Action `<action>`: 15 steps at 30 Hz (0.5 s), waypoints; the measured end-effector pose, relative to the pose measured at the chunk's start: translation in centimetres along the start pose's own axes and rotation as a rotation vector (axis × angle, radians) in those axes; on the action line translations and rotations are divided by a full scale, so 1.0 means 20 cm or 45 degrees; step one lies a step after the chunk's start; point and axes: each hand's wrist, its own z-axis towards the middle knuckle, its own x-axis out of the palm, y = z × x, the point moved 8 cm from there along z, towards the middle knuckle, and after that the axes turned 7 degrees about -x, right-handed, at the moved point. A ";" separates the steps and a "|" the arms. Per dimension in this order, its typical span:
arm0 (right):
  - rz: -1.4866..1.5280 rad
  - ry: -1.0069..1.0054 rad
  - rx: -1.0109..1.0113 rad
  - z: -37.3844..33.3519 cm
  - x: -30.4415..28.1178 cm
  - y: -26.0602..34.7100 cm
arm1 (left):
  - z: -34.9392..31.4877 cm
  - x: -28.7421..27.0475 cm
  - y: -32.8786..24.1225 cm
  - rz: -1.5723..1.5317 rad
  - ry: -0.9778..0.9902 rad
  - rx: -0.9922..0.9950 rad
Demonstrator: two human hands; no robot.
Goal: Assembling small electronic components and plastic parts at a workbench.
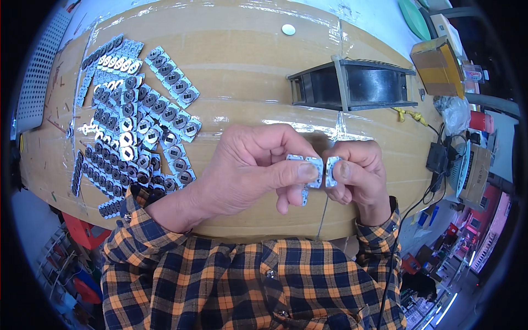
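Observation:
Between the thumb and fingers of my left hand (256, 170) is a short strip of small light-blue circuit boards (313, 163); part of it shows below the thumb, the rest is behind my fingers. Close to its right end, my right hand (360, 173) pinches a single small circuit board (331, 171) of the same colour. A narrow dark gap shows between the two pieces. Both hands are closed and held over the near part of the table. To their left lies a heap of similar board strips (129, 118) with round dark and silvery parts on them.
A black square fan (374, 85) stands on the cardboard-covered table (242, 71) beyond my right hand. Farther back lies a white disc (288, 29). An open cardboard box (437, 66), a yellow cord (411, 115) and black cables (437, 159) line the right edge.

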 end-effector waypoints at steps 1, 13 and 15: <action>0.007 -0.037 0.018 0.00 -0.01 -0.01 | 0.00 0.01 0.01 0.001 -0.001 0.002; -0.373 -0.112 -0.059 0.02 -0.04 0.01 | -0.10 0.07 -0.17 1.149 -0.451 0.845; -0.350 -0.096 -0.059 0.02 -0.04 0.01 | -0.11 0.08 -0.18 1.209 -0.482 0.862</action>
